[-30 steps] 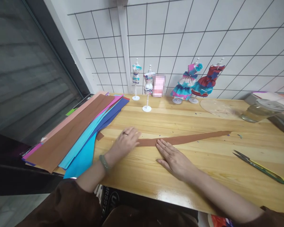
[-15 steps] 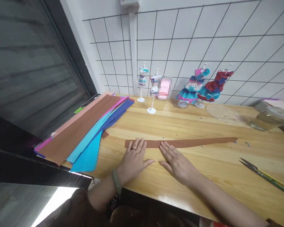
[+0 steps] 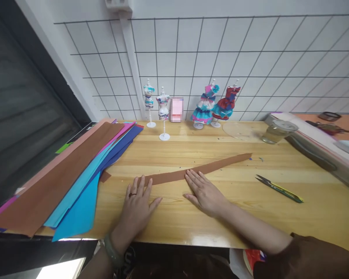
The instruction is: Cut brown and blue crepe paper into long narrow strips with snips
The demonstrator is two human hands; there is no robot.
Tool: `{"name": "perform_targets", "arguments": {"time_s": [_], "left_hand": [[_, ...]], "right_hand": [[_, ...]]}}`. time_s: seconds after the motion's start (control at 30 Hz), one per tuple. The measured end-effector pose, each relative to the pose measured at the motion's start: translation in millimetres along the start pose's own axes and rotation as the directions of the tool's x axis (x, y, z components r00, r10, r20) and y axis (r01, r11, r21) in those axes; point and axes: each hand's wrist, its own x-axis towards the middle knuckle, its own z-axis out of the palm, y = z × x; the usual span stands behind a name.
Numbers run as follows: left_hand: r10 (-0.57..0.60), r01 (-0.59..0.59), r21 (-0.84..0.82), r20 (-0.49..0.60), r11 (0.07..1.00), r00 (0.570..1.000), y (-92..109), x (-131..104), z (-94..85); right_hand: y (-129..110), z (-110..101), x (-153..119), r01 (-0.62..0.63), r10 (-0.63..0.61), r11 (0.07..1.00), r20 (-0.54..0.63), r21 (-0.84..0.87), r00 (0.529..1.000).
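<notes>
A long brown strip [image 3: 168, 178], of paper or thin cloth, lies on the wooden table, its right end angled away from me. My left hand [image 3: 139, 203] rests flat with fingers spread, its fingertips over the strip's left end. Further along, my right hand [image 3: 205, 192] lies flat, fingertips pressing near the strip's middle. Neither hand grips anything. To the right of my right hand lie thread snips [image 3: 279, 188] with dark blades and a green-yellow handle. A stack of coloured sheets [image 3: 75, 170] in brown, pink, light blue and dark blue spreads at the left.
Two small white dress forms [image 3: 163, 106] and two dressed ones [image 3: 205, 106] stand along the gridded wall, with a pink card [image 3: 177, 109] between them. A clear plastic cup [image 3: 279, 131] holding liquid is at the back right, beside a long plastic-wrapped bundle [image 3: 322, 151].
The view has turned to the right, showing more of the table's right side. The strip's right end now slants further away from me. Both hands remain flat on the strip.
</notes>
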Motion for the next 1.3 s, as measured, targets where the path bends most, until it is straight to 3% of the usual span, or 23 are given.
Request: {"name": "perform_targets", "arguments": {"time_s": [0.13, 0.23, 0.3, 0.37, 0.43, 0.5, 0.57, 0.63, 0.7, 0.8, 0.87, 1.0, 1.13, 1.2, 1.3], "left_hand": [[0.018, -0.018, 0.032, 0.009, 0.999, 1.0, 0.4, 4.0, -5.5], [0.042, -0.044, 0.063, 0.029, 0.997, 0.999, 0.8, 11.1, -11.9], [0.073, -0.076, 0.077, 0.048, 0.994, 0.996, 0.8, 16.5, -14.0], [0.115, -0.118, 0.069, 0.052, 0.991, 0.992, 0.4, 20.5, -12.4], [0.152, -0.153, 0.04, 0.018, 0.987, 0.988, -0.9, 22.2, -7.2], [0.178, -0.178, 0.012, -0.032, 0.984, 0.983, -4.2, 21.5, -0.6], [0.193, -0.193, 0.001, -0.061, 0.981, 0.979, -10.7, 19.2, 4.5], [0.192, -0.192, 0.009, -0.05, 0.981, 0.98, -21.3, 15.8, 6.6], [0.166, -0.165, 0.028, -0.023, 0.986, 0.986, -34.8, 12.2, 5.9], [0.12, -0.12, 0.061, 0.006, 0.991, 0.993, -51.3, 9.2, 1.2], [0.105, -0.105, 0.08, 0.001, 0.991, 0.994, -51.0, 11.6, -3.5], [0.213, -0.212, 0.039, -0.034, 0.977, 0.976, -13.8, 28.3, -13.2], [0.41, -0.411, -0.057, -0.037, 0.91, 0.911, 34.6, 45.2, -14.6], [0.426, -0.426, -0.077, -0.021, 0.901, 0.905, 46.5, 48.8, -10.4], [0.389, -0.387, -0.081, 0.013, 0.919, 0.921, 49.3, 49.5, -1.0]], "right_hand": [[-5.2, -3.5, -4.4, -0.05, 0.047, 0.998, -0.062, -0.049, 0.997], [14.7, -15.3, -6.1, -0.06, 0.054, 0.997, -0.11, -0.052, 0.992], [50.5, -29.6, -10.3, -0.138, 0.131, 0.99, -0.174, -0.03, 0.976], [100.4, -45.8, -19.9, -0.272, 0.271, 0.962, -0.273, 0.034, 0.923], [152.1, -58.7, -34.1, -0.37, 0.394, 0.919, -0.297, 0.137, 0.87], [192.5, -64.7, -49.2, -0.453, 0.504, 0.857, -0.213, 0.246, 0.837], [213.7, -63.6, -60.7, -0.492, 0.559, 0.776, -0.071, 0.395, 0.826], [215.7, -58.4, -65.9, -0.503, 0.56, 0.699, 0.048, 0.509, 0.827], [204.4, -52.3, -66.1, -0.476, 0.526, 0.681, 0.08, 0.556, 0.846], [179.3, -45.7, -65.0, -0.376, 0.421, 0.773, 0.031, 0.51, 0.907], [165.8, -42.0, -67.3, -0.293, 0.332, 0.843, -0.007, 0.451, 0.943], [155.4, -34.3, -76.6, -0.23, 0.287, 0.882, -0.083, 0.412, 0.954], [157.5, -32.8, -80.4, -0.271, 0.331, 0.853, -0.062, 0.447, 0.942], [158.8, -35.3, -79.8, -0.304, 0.359, 0.826, -0.026, 0.474, 0.933], [160.4, -38.9, -77.7, -0.398, 0.446, 0.744, 0.045, 0.538, 0.894]]}}
